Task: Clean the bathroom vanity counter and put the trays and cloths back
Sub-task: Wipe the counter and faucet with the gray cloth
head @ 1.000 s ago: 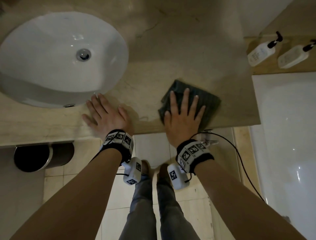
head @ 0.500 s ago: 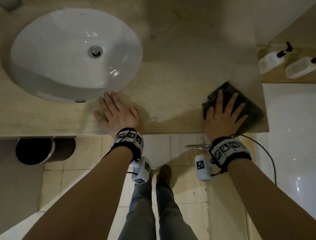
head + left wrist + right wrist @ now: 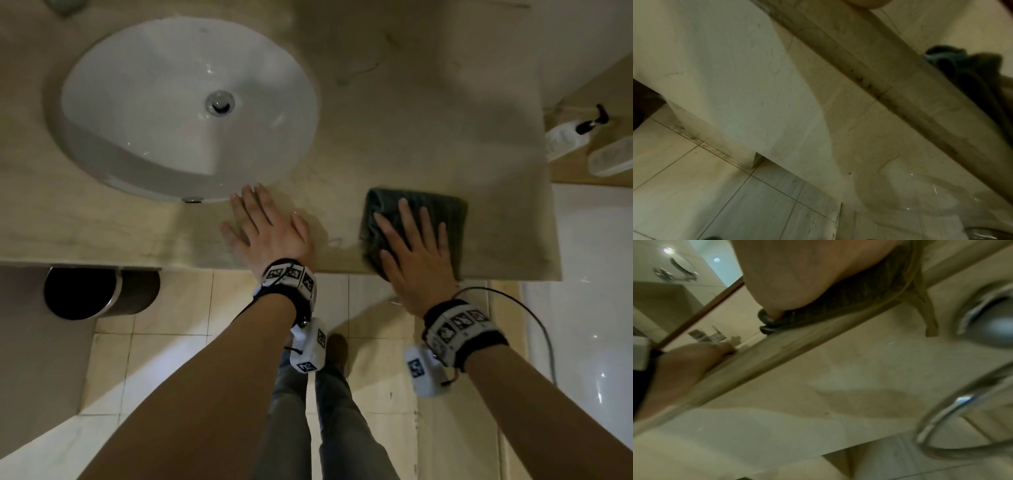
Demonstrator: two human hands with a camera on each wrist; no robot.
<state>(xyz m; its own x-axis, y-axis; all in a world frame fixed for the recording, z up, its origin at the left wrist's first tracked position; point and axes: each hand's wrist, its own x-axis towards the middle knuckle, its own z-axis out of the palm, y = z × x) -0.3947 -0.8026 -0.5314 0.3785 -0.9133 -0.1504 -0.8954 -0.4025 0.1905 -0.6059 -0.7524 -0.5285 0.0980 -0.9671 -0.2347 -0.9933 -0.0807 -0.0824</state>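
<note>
One bin sits on the tiled floor, under the counter. One sink lies just beyond the left hand, whose straight, slightly spread fingers lie flat on the beige stone. The right hand, fingers spread, presses one dark cloth at the counter's near edge. Two bottles lie beyond, right, above one white tub.

cloth half hidden under right hand, right bottle blurred
</note>
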